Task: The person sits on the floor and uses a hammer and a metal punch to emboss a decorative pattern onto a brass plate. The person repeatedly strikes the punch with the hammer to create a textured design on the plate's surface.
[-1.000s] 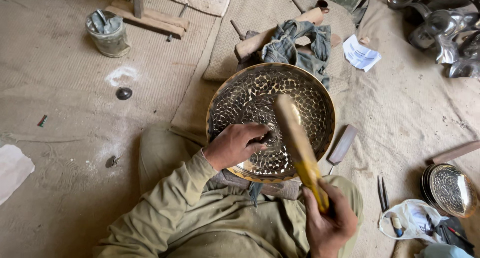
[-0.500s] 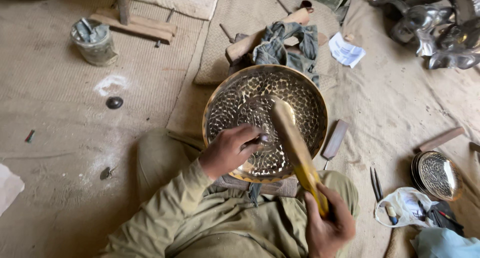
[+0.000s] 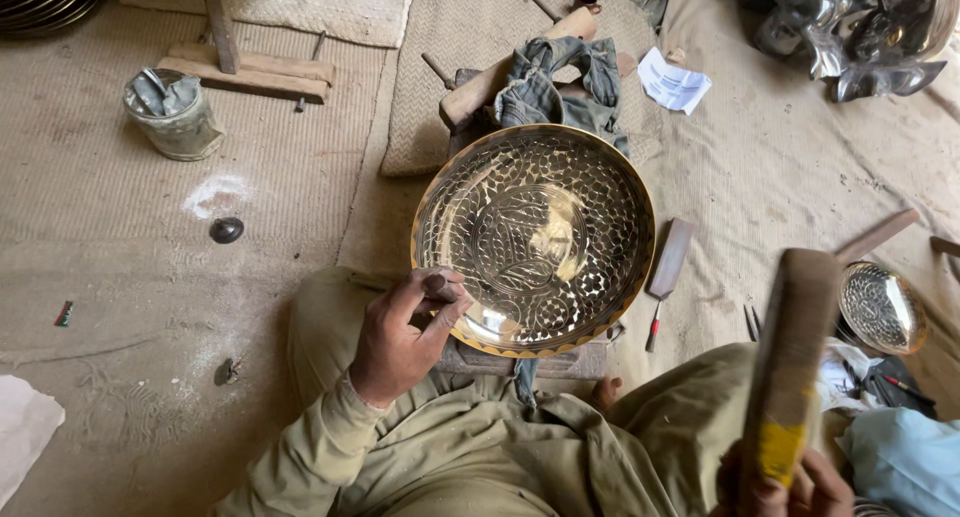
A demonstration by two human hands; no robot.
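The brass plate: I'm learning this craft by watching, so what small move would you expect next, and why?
Probably a downward swing of the mallet onto the punch. The right hand holds the mallet raised off to the plate's right, while the left hand sets the punch at the near-left rim of the plate. Whether its tip touches the metal is hard to tell.

Right hand [image 3: 790, 487] (frame-cropped) grips the blurred wooden mallet [image 3: 788, 362].
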